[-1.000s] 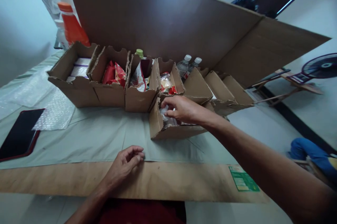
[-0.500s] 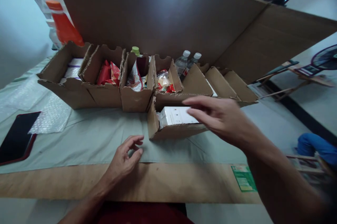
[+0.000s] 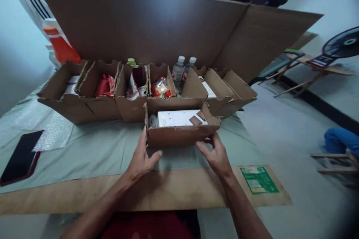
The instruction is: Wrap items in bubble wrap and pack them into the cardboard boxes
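Observation:
A small open cardboard bin [image 3: 176, 137] stands on the cloth in front of a row of other bins. Inside it lie a white box [image 3: 179, 118] with brown patches on its top and, at the left end, a whitish coiled item [image 3: 153, 120]. My left hand [image 3: 143, 159] holds the bin's left end, fingers up along the side wall and thumb sticking out in front. My right hand [image 3: 215, 155] grips the lower right corner, its fingertips partly hidden behind the bin.
Behind stand more cardboard bins [image 3: 97, 105] with red packets [image 3: 105, 86], snack bags and water bottles [image 3: 178, 70]. A tall cardboard panel [image 3: 151, 25] rises at the back. Left lie a phone [image 3: 21, 156] and bubble wrap [image 3: 54, 134]. A green card [image 3: 259, 180] lies on the wooden edge.
My right hand has come down from above the white box to the bin's right end. My left hand has moved up to touch the left end. The view has shifted.

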The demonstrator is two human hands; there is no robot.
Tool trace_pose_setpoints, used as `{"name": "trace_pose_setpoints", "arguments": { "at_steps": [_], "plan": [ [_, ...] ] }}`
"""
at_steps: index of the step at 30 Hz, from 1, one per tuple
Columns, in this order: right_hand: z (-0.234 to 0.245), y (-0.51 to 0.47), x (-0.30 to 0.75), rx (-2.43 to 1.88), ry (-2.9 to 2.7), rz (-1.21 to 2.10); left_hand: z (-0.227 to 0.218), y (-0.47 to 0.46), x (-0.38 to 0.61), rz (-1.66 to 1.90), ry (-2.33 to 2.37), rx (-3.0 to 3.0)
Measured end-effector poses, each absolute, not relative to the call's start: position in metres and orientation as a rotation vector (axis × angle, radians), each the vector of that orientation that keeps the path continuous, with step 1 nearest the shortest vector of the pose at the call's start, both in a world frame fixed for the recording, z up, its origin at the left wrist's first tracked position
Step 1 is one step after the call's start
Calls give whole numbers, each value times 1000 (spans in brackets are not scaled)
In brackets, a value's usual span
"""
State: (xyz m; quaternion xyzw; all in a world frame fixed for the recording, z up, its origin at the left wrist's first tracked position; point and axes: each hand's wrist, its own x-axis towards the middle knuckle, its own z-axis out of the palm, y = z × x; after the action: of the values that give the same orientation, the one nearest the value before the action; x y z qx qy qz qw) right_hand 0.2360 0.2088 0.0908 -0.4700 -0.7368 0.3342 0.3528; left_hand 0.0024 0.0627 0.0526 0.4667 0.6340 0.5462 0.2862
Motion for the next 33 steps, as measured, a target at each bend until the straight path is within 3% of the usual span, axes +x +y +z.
{"name": "trace_pose_setpoints", "arguments": {
  "at_steps": [6,11,17,23,33],
  "plan": [
    [106,146,213,-1030,-2007,836,78,-18,-19,1483,1949,991],
    [125,167,218,-1131,-1877,825,104,23,-6,1600,1795,1109],
    [105,128,268,-1328,-1830,562,80,14,26,1462,1697,1208],
    [71,98,264,-1247,-1933,686,68,-2,-10,1418,1841,1063],
    [73,181,284,-977,-2070,1245,40,-14,7,1431,1952,838]
  ]
}}
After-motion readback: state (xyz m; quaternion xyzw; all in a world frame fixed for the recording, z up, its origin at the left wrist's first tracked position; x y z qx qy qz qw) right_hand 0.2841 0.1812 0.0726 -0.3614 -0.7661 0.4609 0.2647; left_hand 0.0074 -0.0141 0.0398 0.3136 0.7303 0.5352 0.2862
